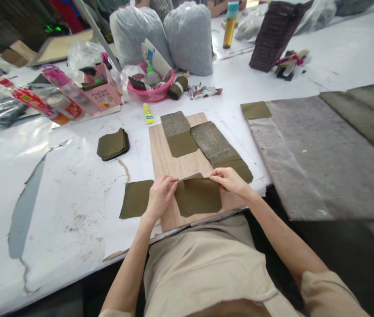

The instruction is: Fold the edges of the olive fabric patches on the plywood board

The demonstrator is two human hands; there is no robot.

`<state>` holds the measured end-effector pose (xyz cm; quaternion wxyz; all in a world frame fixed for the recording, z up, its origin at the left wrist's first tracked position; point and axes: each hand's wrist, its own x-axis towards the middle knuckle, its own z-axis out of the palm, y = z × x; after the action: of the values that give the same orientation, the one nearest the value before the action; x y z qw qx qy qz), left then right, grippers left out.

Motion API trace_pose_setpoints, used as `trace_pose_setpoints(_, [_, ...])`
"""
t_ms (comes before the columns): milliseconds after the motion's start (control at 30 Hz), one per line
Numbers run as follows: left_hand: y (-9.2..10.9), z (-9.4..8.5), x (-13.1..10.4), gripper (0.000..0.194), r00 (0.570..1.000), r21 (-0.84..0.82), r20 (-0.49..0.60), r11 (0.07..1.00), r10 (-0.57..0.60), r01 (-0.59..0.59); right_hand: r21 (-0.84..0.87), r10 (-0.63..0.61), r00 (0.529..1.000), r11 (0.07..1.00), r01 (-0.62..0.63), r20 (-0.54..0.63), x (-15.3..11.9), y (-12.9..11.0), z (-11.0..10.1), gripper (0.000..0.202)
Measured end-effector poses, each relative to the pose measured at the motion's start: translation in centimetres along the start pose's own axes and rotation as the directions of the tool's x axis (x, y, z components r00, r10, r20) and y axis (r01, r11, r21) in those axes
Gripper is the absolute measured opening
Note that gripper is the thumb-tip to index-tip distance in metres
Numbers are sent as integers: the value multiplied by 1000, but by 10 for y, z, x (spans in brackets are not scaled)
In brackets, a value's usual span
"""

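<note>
Between my hands is an olive fabric piece (203, 196), its upper edge pinched at both corners over a wooden board (163, 169). My left hand (162, 196) is closed on the left corner, and my right hand (228, 179) is closed on the right one. Part of another piece shows behind it. A separate olive fabric panel (136, 199) lies left of my left hand, close to its knuckles. Beyond my hands are a cut-cornered olive piece (182, 144), a grey textured piece (175, 124) and a stack of grey-backed pieces (218, 143). A stack of olive pieces (111, 144) sits farther left.
Behind the board stand a yellow glue tube (148, 113), a pink basket (150, 94) with odds and ends, and stuffed plastic bags (188, 37). Bottles (31, 100) and a pink box (103, 92) are at left. A large grey board (309, 163) overhangs the table edge at right.
</note>
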<state>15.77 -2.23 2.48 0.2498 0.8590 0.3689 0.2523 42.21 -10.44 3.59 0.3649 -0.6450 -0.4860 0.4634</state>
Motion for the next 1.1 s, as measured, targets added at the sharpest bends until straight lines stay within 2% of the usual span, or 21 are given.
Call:
trace_pose_setpoints(100, [15,7,8,21,998,-30,16,998,59,-58,16,10,1000,1000,-11,19,1,-2,3,27])
trace_pose_setpoints(200, [30,15,20,22,990,16,56,991,133,-134,-12,-19,999,1000,19,40,1,-4,4,28])
trace_pose_setpoints(333, [45,22,30,19,976,36,141,984,167,-173,-119,-174,984,977,178,42,-2,-8,3,25])
trace_pose_setpoints(433, [49,23,31,21,978,-72,167,991,121,-110,-139,-226,974,965,224,0,-5,-11,2,21])
trace_pose_setpoints(567, [50,21,28,23,986,-246,167,969,8,34,3,-96,993,995,97,-65,-4,-9,3,17])
trace_pose_setpoints(633, [49,19,25,25,986,-311,157,944,-59,106,62,-69,994,995,75,-89,-2,-4,6,16])
trace_pose_setpoints(667, [48,17,24,26,984,-342,150,929,-91,138,38,-91,991,995,95,-97,-2,-2,8,17])
trace_pose_setpoints(733, [47,13,20,29,979,-404,139,894,-148,193,-131,-200,975,974,187,-100,-5,4,15,19])
trace_pose_setpoints(800, [44,7,15,31,971,-467,121,851,-207,239,-369,-342,938,881,297,-61,-11,9,22,21])
trace_pose_setpoints(867, [39,-3,7,31,957,-528,78,803,-279,277,-520,-451,892,758,393,17,-17,14,30,22])
trace_pose_setpoints(933, [30,-16,-2,31,930,-552,-17,779,-367,298,-586,-519,853,677,446,50,-21,19,35,23])
trace_pose_setpoints(1033, [7,-42,-21,30,841,-466,-248,820,-481,332,-654,-568,822,610,448,34,-22,27,41,24])
trace_pose_setpoints(1100, [-12,-57,-36,28,767,-341,-405,861,-498,379,-679,-581,813,582,448,39,-21,31,43,25])
